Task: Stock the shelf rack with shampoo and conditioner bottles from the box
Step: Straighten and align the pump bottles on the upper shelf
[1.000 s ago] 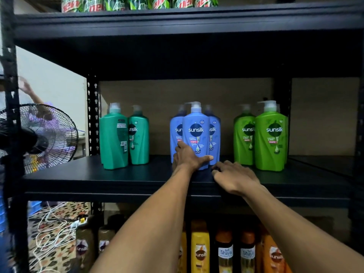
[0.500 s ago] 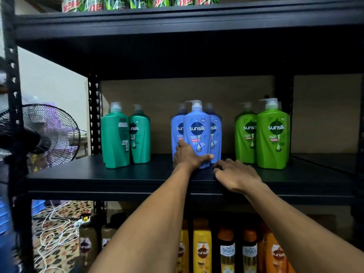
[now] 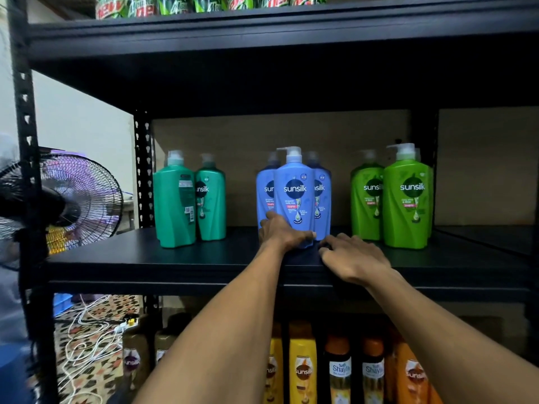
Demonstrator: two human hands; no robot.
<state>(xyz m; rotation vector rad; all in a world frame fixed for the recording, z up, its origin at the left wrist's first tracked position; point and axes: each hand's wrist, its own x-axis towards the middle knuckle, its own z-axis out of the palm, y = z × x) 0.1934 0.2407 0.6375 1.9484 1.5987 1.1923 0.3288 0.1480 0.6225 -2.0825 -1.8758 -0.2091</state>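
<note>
Three blue Sunsilk pump bottles stand in a cluster at the middle of the black shelf (image 3: 145, 258). My left hand (image 3: 281, 233) grips the base of the front blue bottle (image 3: 294, 196), fingers on its left side and thumb across its front. My right hand (image 3: 353, 256) rests flat on the shelf just right of that bottle, fingertips near its base, holding nothing. Two teal bottles (image 3: 175, 205) stand at the left and green bottles (image 3: 405, 199) at the right. No box is in view.
The shelf above carries Mountain Dew bottles (image 3: 175, 5). Yellow, orange and brown bottles (image 3: 303, 371) fill the shelf below. A standing fan (image 3: 73, 199) is left of the rack, and white cables (image 3: 87, 330) lie on the patterned floor.
Both hands keep their places at the front blue bottle. Only the view has shifted slightly.
</note>
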